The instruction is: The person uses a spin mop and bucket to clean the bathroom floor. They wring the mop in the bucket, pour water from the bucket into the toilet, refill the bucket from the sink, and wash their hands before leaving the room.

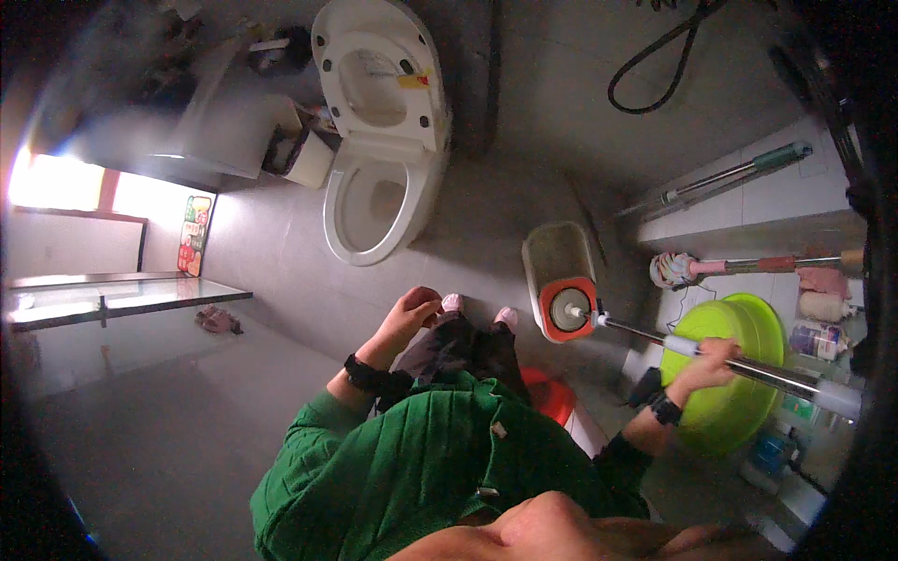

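My right hand (pixel 712 362) is closed around the metal handle of a spin mop (pixel 772 376), which slants across the right side. The handle's lower end meets the round spinning part in the orange-rimmed section of a white mop bucket (pixel 559 245). That bucket stands on the grey floor to the right of my feet. My left hand (pixel 419 307) is held in front of my body, above my left foot, with its fingers curled and no object visible in it. Whether its fingertips touch cannot be made out.
A toilet (pixel 372 203) with raised lid stands ahead, beside a waste bin (pixel 311 160). Lime-green basins (pixel 722 372) lean at the right near another mop (pixel 673 271) and bottles. A red stool or bucket (pixel 551 396) is close by my legs. A cloth (pixel 218 319) lies left.
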A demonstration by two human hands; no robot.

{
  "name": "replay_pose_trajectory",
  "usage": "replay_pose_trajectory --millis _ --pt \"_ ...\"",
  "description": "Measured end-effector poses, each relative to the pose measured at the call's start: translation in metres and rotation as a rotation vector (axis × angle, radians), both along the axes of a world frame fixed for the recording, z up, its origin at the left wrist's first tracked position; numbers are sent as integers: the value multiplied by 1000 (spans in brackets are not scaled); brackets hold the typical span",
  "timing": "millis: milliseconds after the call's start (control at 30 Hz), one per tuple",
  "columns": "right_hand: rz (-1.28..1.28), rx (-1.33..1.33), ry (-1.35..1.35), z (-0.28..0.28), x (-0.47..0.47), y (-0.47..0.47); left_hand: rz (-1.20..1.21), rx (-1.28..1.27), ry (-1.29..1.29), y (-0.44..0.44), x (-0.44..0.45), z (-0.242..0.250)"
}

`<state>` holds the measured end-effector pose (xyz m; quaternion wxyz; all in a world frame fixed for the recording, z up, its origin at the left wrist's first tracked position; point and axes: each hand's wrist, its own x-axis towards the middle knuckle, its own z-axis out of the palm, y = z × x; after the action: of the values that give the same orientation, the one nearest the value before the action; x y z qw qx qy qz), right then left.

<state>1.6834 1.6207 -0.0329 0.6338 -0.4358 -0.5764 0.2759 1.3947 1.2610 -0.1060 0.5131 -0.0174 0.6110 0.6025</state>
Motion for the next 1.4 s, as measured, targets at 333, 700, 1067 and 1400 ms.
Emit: replay_pose_trajectory --millis 333,700,1067,1400 --pt "278 -69 105 121 -13 3 1 21 44 -1 -14 6" --pt "62 -7 2 -28 -19 -14 -18 6 39 -2 -2 6" --pt "325 22 166 148 -16 1 28 57 30 0 -5 2" --pt "84 -154 21 -61 -19 -17 -1 52 11 7 4 3"
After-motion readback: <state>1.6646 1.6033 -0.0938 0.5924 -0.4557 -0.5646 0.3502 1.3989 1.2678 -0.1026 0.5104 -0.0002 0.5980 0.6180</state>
